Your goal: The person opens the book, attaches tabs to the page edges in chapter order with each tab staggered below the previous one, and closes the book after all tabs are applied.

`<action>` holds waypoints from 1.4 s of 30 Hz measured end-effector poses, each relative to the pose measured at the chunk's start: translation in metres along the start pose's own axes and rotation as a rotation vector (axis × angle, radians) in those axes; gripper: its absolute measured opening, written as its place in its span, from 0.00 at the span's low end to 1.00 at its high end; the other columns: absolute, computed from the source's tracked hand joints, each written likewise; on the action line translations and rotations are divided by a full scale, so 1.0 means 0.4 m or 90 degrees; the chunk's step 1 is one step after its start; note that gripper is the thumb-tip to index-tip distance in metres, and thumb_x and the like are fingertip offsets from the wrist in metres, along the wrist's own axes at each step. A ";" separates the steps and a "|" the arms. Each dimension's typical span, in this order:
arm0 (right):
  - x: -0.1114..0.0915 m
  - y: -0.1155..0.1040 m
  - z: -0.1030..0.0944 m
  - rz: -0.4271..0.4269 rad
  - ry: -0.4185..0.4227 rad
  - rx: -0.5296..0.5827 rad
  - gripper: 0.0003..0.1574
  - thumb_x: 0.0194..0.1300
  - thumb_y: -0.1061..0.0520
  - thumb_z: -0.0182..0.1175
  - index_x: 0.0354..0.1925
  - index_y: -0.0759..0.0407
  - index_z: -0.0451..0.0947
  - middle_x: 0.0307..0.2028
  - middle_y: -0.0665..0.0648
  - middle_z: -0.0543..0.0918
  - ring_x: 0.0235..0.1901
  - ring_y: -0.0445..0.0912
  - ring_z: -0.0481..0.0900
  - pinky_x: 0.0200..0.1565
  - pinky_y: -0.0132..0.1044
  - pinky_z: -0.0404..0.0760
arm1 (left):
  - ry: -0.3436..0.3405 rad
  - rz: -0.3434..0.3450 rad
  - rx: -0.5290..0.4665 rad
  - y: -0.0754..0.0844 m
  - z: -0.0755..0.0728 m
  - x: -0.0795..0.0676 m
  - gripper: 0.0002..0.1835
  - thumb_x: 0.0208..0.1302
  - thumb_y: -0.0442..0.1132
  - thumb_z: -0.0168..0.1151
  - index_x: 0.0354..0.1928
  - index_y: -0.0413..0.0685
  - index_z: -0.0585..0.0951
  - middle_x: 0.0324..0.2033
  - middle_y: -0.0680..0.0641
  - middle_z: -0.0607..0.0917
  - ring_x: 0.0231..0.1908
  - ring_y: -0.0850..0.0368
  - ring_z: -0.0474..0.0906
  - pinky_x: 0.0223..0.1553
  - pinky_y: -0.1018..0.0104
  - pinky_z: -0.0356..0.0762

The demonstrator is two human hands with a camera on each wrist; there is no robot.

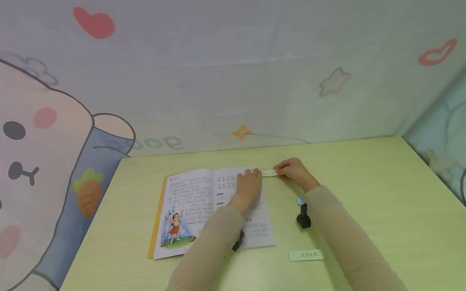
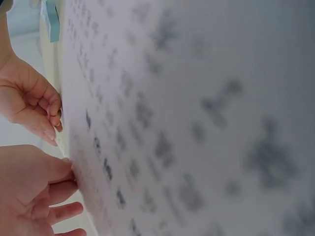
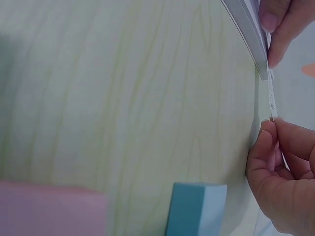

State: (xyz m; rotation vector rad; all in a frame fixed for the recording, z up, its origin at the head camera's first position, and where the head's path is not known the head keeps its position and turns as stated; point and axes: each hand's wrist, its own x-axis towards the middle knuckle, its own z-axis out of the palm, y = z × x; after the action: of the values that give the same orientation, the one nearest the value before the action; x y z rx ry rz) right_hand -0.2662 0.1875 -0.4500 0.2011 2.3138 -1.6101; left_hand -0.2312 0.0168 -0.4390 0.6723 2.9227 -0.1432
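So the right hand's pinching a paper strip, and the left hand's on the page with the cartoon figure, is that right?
Not quite: the head view shows the left hand on the facing page, not the cartoon page. The right hand does pinch a paper strip.

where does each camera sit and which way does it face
Head: on the head, facing forward and down at the open book and table; both sleeves, left hand and right hand show.
Left wrist: on that wrist, facing close across a page; both hands show at picture left.
Right wrist: on that wrist, facing the table and a blue block; both hands show at picture right.
Both wrist views share the hands and book.
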 end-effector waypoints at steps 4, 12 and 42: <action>0.000 0.001 -0.005 0.000 0.002 -0.002 0.18 0.66 0.64 0.55 0.53 0.72 0.74 0.51 0.68 0.75 0.35 0.42 0.80 0.43 0.34 0.80 | -0.018 0.015 0.004 0.001 -0.003 -0.007 0.25 0.70 0.40 0.48 0.67 0.45 0.62 0.67 0.47 0.63 0.65 0.47 0.59 0.61 0.49 0.62; -0.002 0.004 -0.007 0.009 0.002 0.002 0.19 0.66 0.64 0.54 0.53 0.72 0.74 0.53 0.68 0.74 0.36 0.42 0.79 0.44 0.34 0.79 | -0.026 0.023 -0.005 0.005 -0.003 -0.013 0.25 0.70 0.41 0.48 0.67 0.44 0.63 0.66 0.46 0.65 0.65 0.47 0.61 0.62 0.49 0.61; -0.002 0.004 -0.008 0.001 -0.014 0.011 0.19 0.66 0.65 0.54 0.54 0.73 0.73 0.53 0.69 0.73 0.41 0.47 0.79 0.46 0.35 0.79 | 0.001 0.029 -0.025 -0.025 -0.014 -0.015 0.24 0.71 0.48 0.46 0.64 0.46 0.68 0.63 0.50 0.69 0.62 0.49 0.64 0.60 0.48 0.64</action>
State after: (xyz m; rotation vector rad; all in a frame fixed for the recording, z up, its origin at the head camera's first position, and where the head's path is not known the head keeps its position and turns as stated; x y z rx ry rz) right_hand -0.2654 0.1913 -0.4503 0.1872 2.2834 -1.6242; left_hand -0.2310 0.0060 -0.4320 0.7318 2.9013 -0.0810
